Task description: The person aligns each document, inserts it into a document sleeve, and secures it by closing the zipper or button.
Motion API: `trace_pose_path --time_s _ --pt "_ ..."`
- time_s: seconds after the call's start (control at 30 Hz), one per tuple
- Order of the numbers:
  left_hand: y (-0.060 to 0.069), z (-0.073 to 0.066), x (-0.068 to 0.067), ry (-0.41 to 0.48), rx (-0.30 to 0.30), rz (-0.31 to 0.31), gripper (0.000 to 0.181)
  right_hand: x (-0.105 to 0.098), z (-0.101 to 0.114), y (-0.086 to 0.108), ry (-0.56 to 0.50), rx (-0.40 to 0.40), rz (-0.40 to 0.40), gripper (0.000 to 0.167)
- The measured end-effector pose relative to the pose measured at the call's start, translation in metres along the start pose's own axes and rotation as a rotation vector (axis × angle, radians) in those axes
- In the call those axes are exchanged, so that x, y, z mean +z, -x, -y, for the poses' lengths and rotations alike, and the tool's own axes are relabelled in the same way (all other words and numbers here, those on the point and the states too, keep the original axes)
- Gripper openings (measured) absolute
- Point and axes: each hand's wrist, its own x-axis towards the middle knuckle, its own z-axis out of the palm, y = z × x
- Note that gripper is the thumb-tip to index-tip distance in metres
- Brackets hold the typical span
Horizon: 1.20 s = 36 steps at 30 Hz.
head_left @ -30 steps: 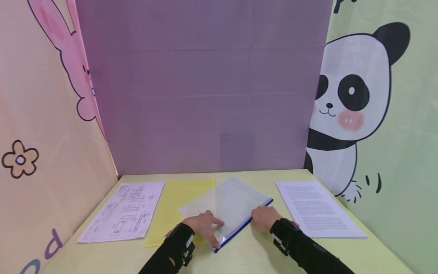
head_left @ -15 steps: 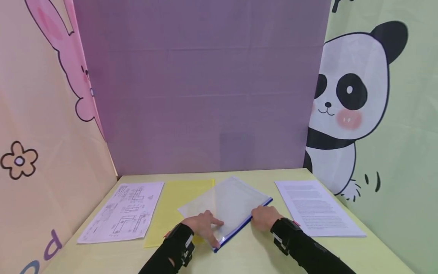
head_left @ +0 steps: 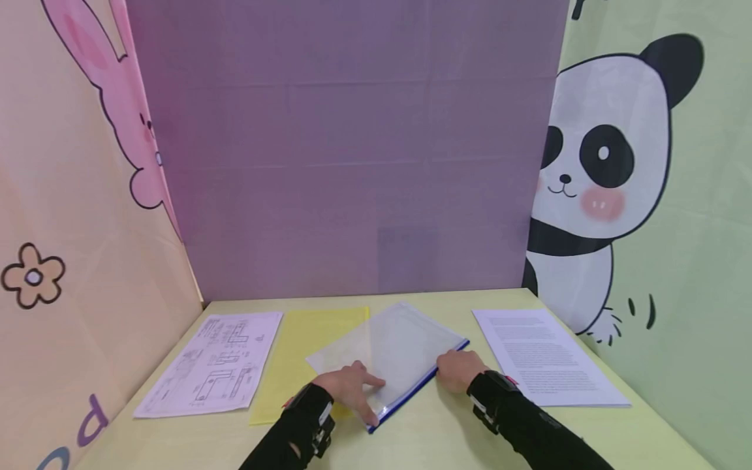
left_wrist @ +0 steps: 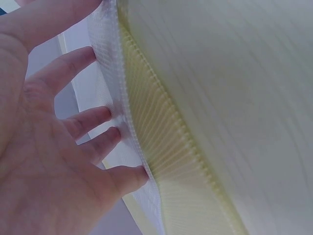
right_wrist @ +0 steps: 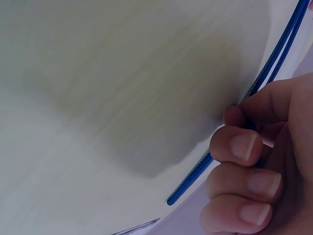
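Observation:
A translucent zip pouch (head_left: 405,346) with a blue zipper edge lies slantwise on the table, partly over a yellow translucent pouch (head_left: 282,378). My left hand (head_left: 350,386) rests on its near left corner with fingers spread; in the left wrist view the fingertips touch its pale ribbed surface. With curled fingers, my right hand (head_left: 460,370) pinches the blue edge towards its far right end. From the right wrist, the blue zipper (right_wrist: 190,178) runs past the fingers and shows as two strands on one side of them. The exact part between thumb and forefinger is hidden.
A sheet with technical drawings (head_left: 217,365) lies at the left of the table (head_left: 405,450). On the right is a stack of printed text pages (head_left: 552,359). A purple panel (head_left: 352,150) stands behind, with patterned curtains at both sides.
My right hand has shifted slightly to the right along the blue edge, towards its far end. The left hand and the pouch stay where they were.

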Motion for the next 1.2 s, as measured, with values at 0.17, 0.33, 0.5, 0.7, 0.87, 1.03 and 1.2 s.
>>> trace_pose_path --time_s 0.17,0.33,0.5,0.7,0.87,1.03,1.2 --pt "0.0 0.001 0.0 -0.005 0.012 -0.002 0.068 0.004 -0.002 0.0 -0.012 0.012 -0.012 0.016" --pt "-0.001 0.001 0.001 -0.003 0.008 0.004 0.068 0.006 -0.003 -0.001 -0.02 0.027 -0.008 0.014" --pt "0.002 0.002 0.001 0.008 0.009 0.002 0.068 0.005 -0.004 -0.002 -0.03 0.029 0.003 0.015" --pt "0.003 0.004 0.001 0.004 0.025 0.003 0.069 0.002 -0.006 0.001 -0.043 0.019 0.003 0.016" --pt "0.004 0.003 -0.001 0.006 0.024 0.003 0.069 0.003 -0.011 0.001 -0.042 0.04 -0.018 0.015" --pt "0.003 0.004 -0.001 0.007 0.018 0.007 0.069 0.004 -0.012 0.0 -0.053 0.047 -0.029 0.014" --pt "0.003 0.006 0.0 0.029 0.009 0.011 0.068 0.005 -0.012 -0.001 -0.054 0.061 -0.023 0.014"
